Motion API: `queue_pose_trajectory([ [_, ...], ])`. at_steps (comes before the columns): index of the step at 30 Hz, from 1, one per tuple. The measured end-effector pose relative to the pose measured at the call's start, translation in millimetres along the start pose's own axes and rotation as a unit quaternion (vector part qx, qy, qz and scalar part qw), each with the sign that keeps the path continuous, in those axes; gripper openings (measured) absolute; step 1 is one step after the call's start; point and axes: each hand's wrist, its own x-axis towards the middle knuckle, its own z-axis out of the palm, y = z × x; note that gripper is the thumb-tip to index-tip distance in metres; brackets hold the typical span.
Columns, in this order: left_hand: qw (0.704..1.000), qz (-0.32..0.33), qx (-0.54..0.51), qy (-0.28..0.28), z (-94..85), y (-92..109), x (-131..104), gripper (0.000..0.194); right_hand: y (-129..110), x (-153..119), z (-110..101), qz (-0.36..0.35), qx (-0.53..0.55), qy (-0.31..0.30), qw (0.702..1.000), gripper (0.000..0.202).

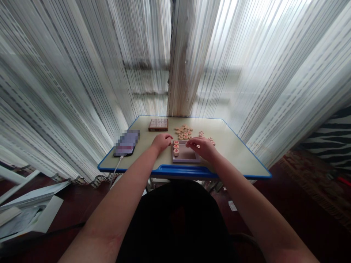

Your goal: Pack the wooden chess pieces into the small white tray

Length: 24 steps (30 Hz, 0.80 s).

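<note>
A shallow pale tray (pixel 186 160) lies near the front of the table, with a column of several red-marked Chinese chess pieces (pixel 176 147) along its left side. My left hand (pixel 163 141) is closed beside the tray's left edge, fingers curled; what they hold, if anything, is hidden. Over the tray's right part, my right hand (pixel 204 145) is bent in a pinch, and a red-marked piece (pixel 198 146) shows under its fingers. Just behind the tray is a loose heap of wooden pieces (pixel 184 132). More red-marked pieces (pixel 201 133) lie behind my right hand, partly covered by it.
The small table (pixel 233 153) has a blue rim and a front groove. A flat brown box (pixel 158 125) lies at the back left. On the left is a phone (pixel 126 142) with a white cable (pixel 118 163). Striped curtains (pixel 90 73) hang behind; an opened white box (pixel 41 215) is on the floor.
</note>
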Motion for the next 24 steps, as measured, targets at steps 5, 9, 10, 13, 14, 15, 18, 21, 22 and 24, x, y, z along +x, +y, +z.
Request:
queue_pose_trajectory([
  [5,1.000,0.013,0.019,-0.005,-0.9,3,-2,0.029,-4,-2,2,0.037,0.007,-0.066,0.997,0.016],
  [9,0.999,0.027,0.037,-0.001,-1.8,2,-2,0.031,-6,-1,4,0.027,-0.022,-0.095,0.995,0.012],
  [10,0.999,0.029,0.040,0.000,-2.0,2,-2,0.032,-5,0,4,0.011,-0.021,-0.102,0.994,0.012],
  [13,0.999,0.030,0.040,0.003,-2.4,2,-3,0.032,-4,1,2,-0.035,-0.029,-0.099,0.994,0.015],
  [14,0.999,0.031,0.038,0.004,-2.3,2,-3,0.031,-4,1,1,-0.044,-0.042,-0.088,0.994,0.016],
  [15,0.999,0.032,0.035,0.005,-2.2,2,-2,0.031,-5,0,0,-0.051,-0.059,-0.075,0.994,0.018],
  [18,0.999,0.020,0.023,0.008,-1.4,2,-1,0.030,-12,-1,-4,-0.058,-0.110,-0.069,0.990,0.021],
  [21,0.999,-0.020,0.008,0.024,-0.6,1,2,0.030,-20,0,-5,-0.036,-0.132,-0.115,0.984,0.020],
  [22,0.999,-0.030,0.005,0.029,-0.3,1,3,0.030,-21,1,-4,-0.025,-0.132,-0.129,0.982,0.021],
  [24,0.999,-0.034,0.001,0.028,0.3,0,4,0.029,-23,2,-2,-0.009,-0.124,-0.146,0.981,0.021],
])
